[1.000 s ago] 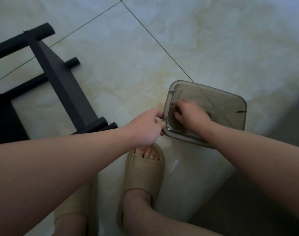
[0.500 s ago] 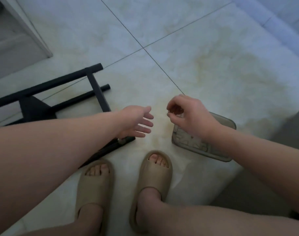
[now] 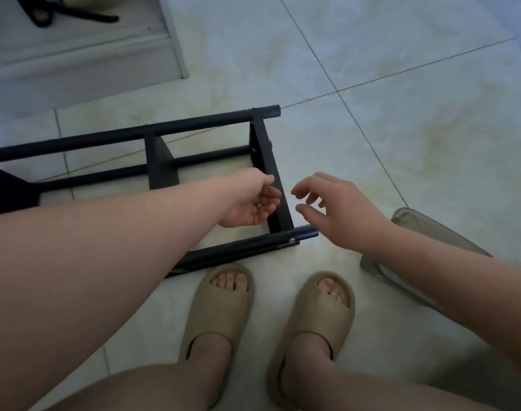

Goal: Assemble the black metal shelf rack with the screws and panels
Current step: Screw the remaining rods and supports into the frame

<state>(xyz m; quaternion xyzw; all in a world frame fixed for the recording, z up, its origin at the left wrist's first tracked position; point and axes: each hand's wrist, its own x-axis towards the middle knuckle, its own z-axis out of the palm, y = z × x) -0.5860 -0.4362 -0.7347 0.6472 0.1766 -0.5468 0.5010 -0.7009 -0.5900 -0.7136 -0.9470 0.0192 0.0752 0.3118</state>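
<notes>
Off toward nine o'clock, the black metal shelf rack (image 3: 194, 129) lies on its side on the tiled floor (image 3: 401, 84). Its long axis runs from nine o'clock towards the centre, climbing slightly to the right, and its open end points to about two o'clock. The rest of it runs out of view on the left, so its full state cannot be told. Two round rails already carry an inner panel (image 3: 160, 164) and an end panel (image 3: 260, 155), and a screw head (image 3: 291, 240) shows on the near rail. The job looks partway done, with fastening at this end probably left to do.

Just left of centre, the left hand (image 3: 247, 203) hovers palm-up beside the end panel, its fingers loosely cupped around a small silver fastener (image 3: 258, 204). Whether that is a screw or a nut is too small to tell. Just right of centre, the right hand (image 3: 342, 212) hangs with its fingers spread and relaxed, holding nothing, fingertips aimed at the left palm. At four o'clock a smoky plastic box (image 3: 416, 225) sits on the floor, partly hidden by the right forearm.
</notes>
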